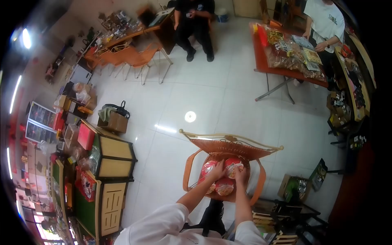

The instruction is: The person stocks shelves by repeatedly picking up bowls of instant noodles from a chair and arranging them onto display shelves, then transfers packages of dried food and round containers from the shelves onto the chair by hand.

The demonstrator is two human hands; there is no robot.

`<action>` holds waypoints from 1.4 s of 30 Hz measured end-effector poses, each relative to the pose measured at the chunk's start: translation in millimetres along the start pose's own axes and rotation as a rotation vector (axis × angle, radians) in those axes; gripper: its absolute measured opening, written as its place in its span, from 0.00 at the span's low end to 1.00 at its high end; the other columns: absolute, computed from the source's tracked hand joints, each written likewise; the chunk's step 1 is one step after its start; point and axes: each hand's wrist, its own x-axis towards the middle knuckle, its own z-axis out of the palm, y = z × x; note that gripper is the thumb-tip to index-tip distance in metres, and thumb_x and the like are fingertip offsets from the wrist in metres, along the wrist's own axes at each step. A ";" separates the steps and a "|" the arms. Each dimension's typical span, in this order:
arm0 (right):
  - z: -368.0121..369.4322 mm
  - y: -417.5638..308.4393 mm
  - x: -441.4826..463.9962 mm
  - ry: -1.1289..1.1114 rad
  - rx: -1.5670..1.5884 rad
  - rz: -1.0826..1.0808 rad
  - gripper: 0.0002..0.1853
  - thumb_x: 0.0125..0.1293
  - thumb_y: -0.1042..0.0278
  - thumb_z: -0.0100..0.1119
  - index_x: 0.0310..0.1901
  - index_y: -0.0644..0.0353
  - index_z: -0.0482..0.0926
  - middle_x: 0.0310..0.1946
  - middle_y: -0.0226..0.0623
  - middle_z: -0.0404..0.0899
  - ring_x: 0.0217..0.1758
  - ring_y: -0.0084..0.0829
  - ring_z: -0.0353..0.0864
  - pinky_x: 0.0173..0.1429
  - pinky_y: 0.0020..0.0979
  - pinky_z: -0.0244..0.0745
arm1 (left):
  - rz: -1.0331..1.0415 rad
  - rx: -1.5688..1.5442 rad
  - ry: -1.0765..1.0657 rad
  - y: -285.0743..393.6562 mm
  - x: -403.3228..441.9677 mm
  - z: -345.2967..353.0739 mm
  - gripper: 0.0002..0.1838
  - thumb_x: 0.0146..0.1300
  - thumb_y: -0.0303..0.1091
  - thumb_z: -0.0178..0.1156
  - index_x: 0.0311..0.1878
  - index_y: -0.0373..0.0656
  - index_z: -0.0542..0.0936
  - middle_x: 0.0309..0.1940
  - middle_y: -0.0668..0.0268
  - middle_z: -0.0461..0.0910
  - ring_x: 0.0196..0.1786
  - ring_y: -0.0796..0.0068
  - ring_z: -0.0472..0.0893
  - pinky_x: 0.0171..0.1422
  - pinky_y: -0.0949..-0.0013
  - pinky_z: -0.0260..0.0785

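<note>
Here, four red packs, on one orange armchair, left hand and right hand touching one far pack, whether gripping I cannot tell, one seated person, one standing person.

L hand & R hand both on the far R one of four red round plastic-wrapped pkgs, fingers too small to read. Pkgs sit on seat of a brown armchair w/ gold-trimmed backrest just beyond the hands. Cardboard box w/ dark bag on floor, fwd-L of hands; yellow-paneled cabinet well L. Open carton w/ green stuff R of hands. Far fwd: seated person in black; fwd-R: red folding table w/ bagged goods, person in white T-shirt beside it.
</note>
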 end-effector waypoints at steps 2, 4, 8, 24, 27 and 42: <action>-8.1 -17.7 -6.6 0.003 0.061 0.002 0.26 0.56 0.63 0.61 0.56 0.62 0.69 0.52 0.49 0.71 0.56 0.46 0.70 0.59 0.38 0.66 | -0.059 -0.017 -0.039 4.4 6.0 8.0 0.39 0.57 0.42 0.55 0.68 0.37 0.53 0.60 0.46 0.65 0.62 0.48 0.66 0.66 0.53 0.56; 24.7 60.0 15.7 -0.140 0.435 0.284 0.24 0.59 0.61 0.60 0.55 0.61 0.70 0.48 0.44 0.73 0.45 0.35 0.78 0.40 0.31 0.80 | -0.136 -0.110 -0.079 9.6 7.8 5.5 0.42 0.53 0.46 0.59 0.67 0.35 0.55 0.54 0.45 0.70 0.57 0.47 0.70 0.63 0.55 0.60; 43.9 98.0 10.2 0.097 0.454 0.146 0.17 0.51 0.59 0.68 0.36 0.60 0.76 0.31 0.36 0.80 0.32 0.28 0.78 0.38 0.32 0.74 | -0.090 -0.251 -0.103 0.5 5.0 -0.2 0.34 0.58 0.45 0.56 0.63 0.33 0.62 0.48 0.45 0.75 0.51 0.52 0.76 0.55 0.59 0.67; -65.8 -12.8 -241.2 0.183 0.972 0.390 0.26 0.60 0.54 0.61 0.57 0.52 0.66 0.50 0.35 0.72 0.48 0.33 0.78 0.39 0.37 0.81 | -0.023 -1.081 -0.716 85.9 -161.0 -109.1 0.38 0.62 0.38 0.58 0.71 0.51 0.51 0.63 0.60 0.62 0.59 0.68 0.67 0.58 0.68 0.65; -52.0 -20.3 -311.1 0.216 0.891 0.491 0.31 0.60 0.50 0.61 0.60 0.51 0.61 0.51 0.38 0.71 0.50 0.36 0.77 0.40 0.39 0.80 | 0.039 -1.077 -0.878 39.5 -186.8 -88.5 0.36 0.63 0.39 0.57 0.70 0.56 0.51 0.60 0.62 0.64 0.57 0.66 0.71 0.52 0.65 0.71; 63.5 27.4 -592.1 0.473 1.700 -0.010 0.30 0.65 0.50 0.50 0.63 0.56 0.57 0.60 0.41 0.65 0.59 0.40 0.72 0.57 0.47 0.73 | -0.265 -0.741 -1.497 -8.0 -407.0 -144.8 0.34 0.63 0.56 0.51 0.67 0.61 0.48 0.65 0.67 0.58 0.67 0.65 0.61 0.63 0.45 0.58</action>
